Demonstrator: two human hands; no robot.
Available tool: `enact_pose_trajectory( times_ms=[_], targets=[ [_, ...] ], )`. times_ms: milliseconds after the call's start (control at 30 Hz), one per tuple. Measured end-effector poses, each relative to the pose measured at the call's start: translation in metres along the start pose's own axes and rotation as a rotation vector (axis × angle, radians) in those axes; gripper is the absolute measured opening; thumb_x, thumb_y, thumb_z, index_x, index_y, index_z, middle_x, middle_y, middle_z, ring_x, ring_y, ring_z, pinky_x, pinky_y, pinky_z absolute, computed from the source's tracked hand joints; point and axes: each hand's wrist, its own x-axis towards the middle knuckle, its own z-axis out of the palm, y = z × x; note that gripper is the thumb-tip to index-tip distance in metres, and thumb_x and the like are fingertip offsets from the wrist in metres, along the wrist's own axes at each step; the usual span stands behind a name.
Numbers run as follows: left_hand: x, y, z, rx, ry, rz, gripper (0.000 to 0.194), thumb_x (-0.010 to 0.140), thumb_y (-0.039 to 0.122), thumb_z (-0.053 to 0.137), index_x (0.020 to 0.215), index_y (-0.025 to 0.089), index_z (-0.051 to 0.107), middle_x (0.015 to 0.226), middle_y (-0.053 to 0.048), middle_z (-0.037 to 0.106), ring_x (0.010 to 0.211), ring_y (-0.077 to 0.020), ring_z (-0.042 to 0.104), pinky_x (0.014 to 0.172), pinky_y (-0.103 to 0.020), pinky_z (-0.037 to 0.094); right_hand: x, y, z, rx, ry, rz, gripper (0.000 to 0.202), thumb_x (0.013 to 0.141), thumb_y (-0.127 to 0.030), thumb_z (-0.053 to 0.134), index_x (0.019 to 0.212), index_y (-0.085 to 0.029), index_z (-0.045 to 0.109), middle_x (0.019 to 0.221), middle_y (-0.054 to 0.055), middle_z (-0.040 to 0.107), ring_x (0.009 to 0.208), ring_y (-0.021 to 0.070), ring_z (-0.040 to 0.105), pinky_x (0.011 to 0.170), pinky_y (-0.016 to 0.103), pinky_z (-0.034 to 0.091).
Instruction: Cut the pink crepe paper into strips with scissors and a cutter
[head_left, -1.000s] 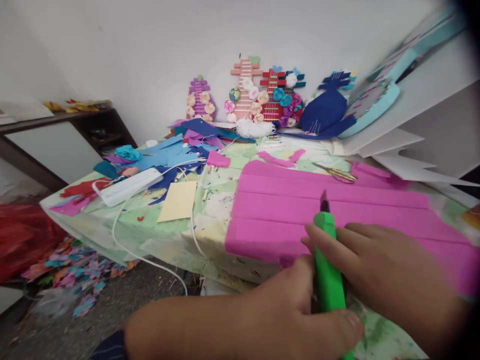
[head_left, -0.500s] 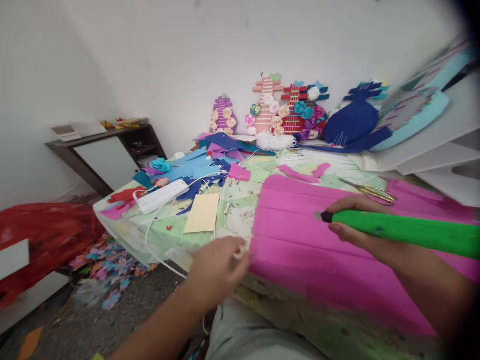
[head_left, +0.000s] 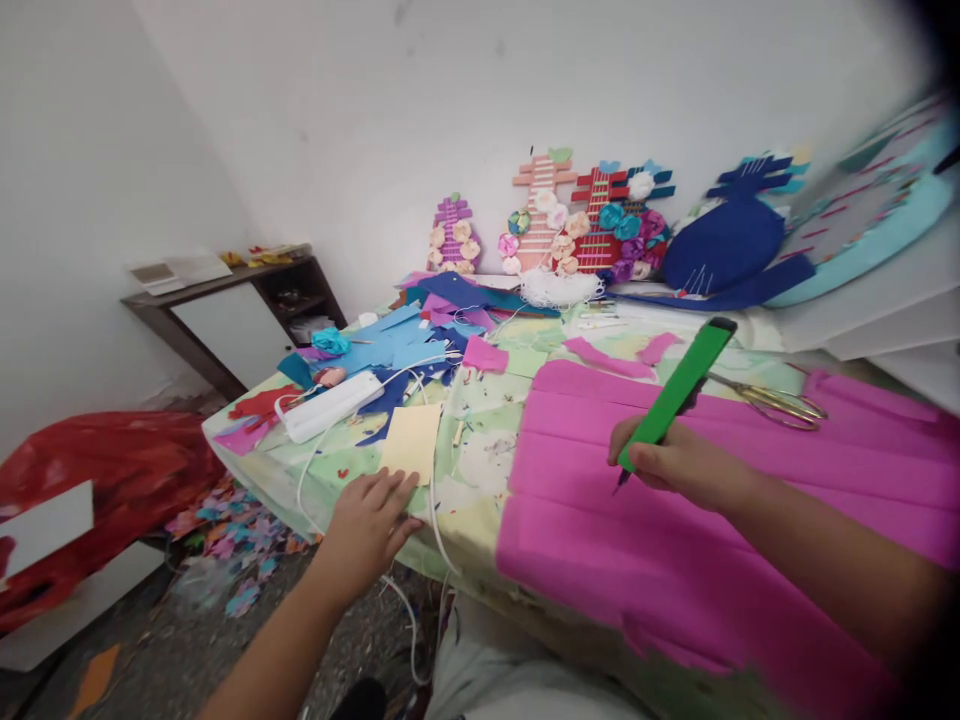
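Note:
My right hand is closed around a green utility knife, held at a slant with its dark tip pointing down just over the pink crepe paper. The pink sheet lies folded across the right side of the table and hangs past its front edge. My left hand has its fingers apart at the lower edge of a pale yellow card, touching it near the table's front edge. Gold-handled scissors rest on the pink paper behind my right hand.
A white power strip with a cable lies on the table at left, beside blue scraps. Paper-flower guitar shapes stand against the wall. A red bag and paper bits lie on the floor.
My left hand has moved left from the pink paper's edge to the yellow card, and its fingers have spread. The green knife has swung from nearly level to a steep slant, tip down.

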Motion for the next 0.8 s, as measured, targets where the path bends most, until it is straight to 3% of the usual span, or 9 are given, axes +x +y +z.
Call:
enact_pose_trajectory(
  times_ms=[100, 200, 367, 533, 700, 800],
  targets=[
    [0.002, -0.009, -0.010, -0.066, -0.056, 0.024, 0.032, 0.083, 0.031, 0.038, 0.108, 0.021, 0.056, 0.106, -0.007, 0.059, 0.102, -0.0242, 0.050, 0.090, -0.040, 0.037, 0.001, 0.002, -0.002, 0.065, 0.013, 0.018, 0.037, 0.065, -0.052, 0.053, 0.073, -0.016, 0.054, 0.042, -0.008, 0.026, 0.037, 0.0053, 0.021, 0.038, 0.022, 0.013],
    [0.016, -0.017, -0.021, -0.116, -0.135, -0.037, 0.035, 0.085, 0.036, 0.032, 0.102, 0.022, 0.059, 0.099, -0.004, 0.062, 0.097, -0.0208, 0.053, 0.088, -0.035, 0.039, 0.007, 0.001, 0.000, 0.138, 0.037, 0.000, 0.034, 0.065, -0.049, 0.054, 0.072, -0.016, 0.055, 0.042, -0.007, 0.027, 0.037, 0.0049, 0.021, 0.038, 0.022, 0.012],
    [0.065, -0.024, -0.023, -0.113, -0.189, -0.393, 0.040, 0.083, 0.035, 0.039, 0.112, 0.010, 0.050, 0.101, -0.015, 0.057, 0.098, -0.0282, 0.052, 0.086, -0.043, 0.037, 0.019, 0.005, 0.006, 0.157, 0.027, -0.038, 0.041, 0.066, -0.056, 0.052, 0.072, -0.015, 0.054, 0.041, -0.007, 0.030, 0.037, 0.0054, 0.023, 0.038, 0.022, 0.012],
    [0.101, -0.034, -0.012, -0.220, -0.205, -0.651, 0.038, 0.083, 0.037, 0.048, 0.113, 0.014, 0.046, 0.106, -0.009, 0.053, 0.094, -0.0218, 0.053, 0.080, -0.043, 0.041, 0.023, 0.022, 0.007, 0.060, 0.014, -0.092, 0.045, 0.073, -0.058, 0.042, 0.064, -0.015, 0.050, 0.045, -0.004, 0.037, 0.039, 0.0062, 0.030, 0.038, 0.023, 0.016],
    [0.106, -0.039, -0.008, -0.462, -0.174, -0.808, 0.028, 0.084, 0.029, 0.049, 0.108, 0.015, 0.048, 0.105, -0.007, 0.052, 0.088, -0.0181, 0.054, 0.074, -0.037, 0.046, 0.021, 0.030, 0.008, 0.171, 0.005, -0.001, 0.047, 0.071, -0.062, 0.042, 0.068, -0.016, 0.051, 0.043, -0.006, 0.033, 0.037, 0.0060, 0.026, 0.038, 0.022, 0.015],
    [0.101, -0.046, -0.022, -0.683, -0.115, -0.885, 0.029, 0.083, 0.027, 0.051, 0.108, 0.014, 0.048, 0.096, -0.006, 0.056, 0.078, -0.0158, 0.057, 0.068, -0.034, 0.048, 0.022, 0.022, 0.007, 0.101, 0.053, -0.011, 0.056, 0.064, -0.071, 0.039, 0.062, -0.016, 0.050, 0.041, -0.005, 0.031, 0.037, 0.0063, 0.025, 0.037, 0.023, 0.015]
  ],
)
